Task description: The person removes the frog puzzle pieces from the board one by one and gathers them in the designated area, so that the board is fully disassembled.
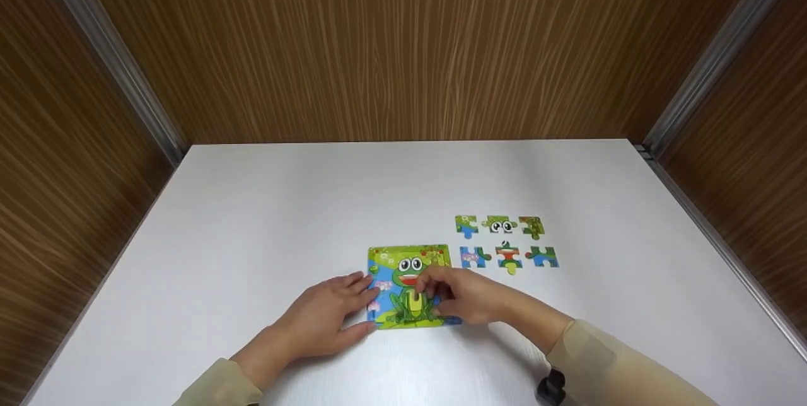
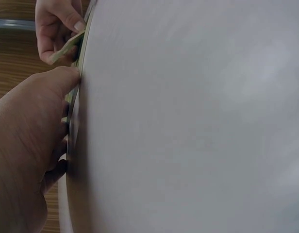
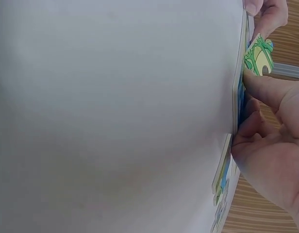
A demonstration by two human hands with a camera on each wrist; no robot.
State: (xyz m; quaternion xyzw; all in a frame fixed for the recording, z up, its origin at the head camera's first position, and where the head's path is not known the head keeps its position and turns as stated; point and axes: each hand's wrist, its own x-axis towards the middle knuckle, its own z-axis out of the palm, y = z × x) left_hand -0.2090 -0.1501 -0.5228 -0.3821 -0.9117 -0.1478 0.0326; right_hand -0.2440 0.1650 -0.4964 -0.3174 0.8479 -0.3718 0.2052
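A square frog jigsaw board (image 1: 394, 253) lies on the white table. My left hand (image 1: 325, 314) rests at its left side, fingers extended and fingertips on the edge. Over the board's lower right part, my right hand (image 1: 470, 295) pinches a puzzle piece between thumb and fingers. In the right wrist view that puzzle piece (image 3: 259, 57) shows a green and yellow frog body and stands tilted up from the board. The left wrist view catches the puzzle piece (image 2: 67, 47) nearly edge-on. My right hand covers the board's right side.
Several loose puzzle pieces lie in two rows right of the board, among them an eyes piece (image 1: 500, 226) above and a red-mouth piece (image 1: 508, 256) below. Wood-grain panels (image 1: 403, 46) enclose the white table (image 1: 252, 204) at the back and both sides.
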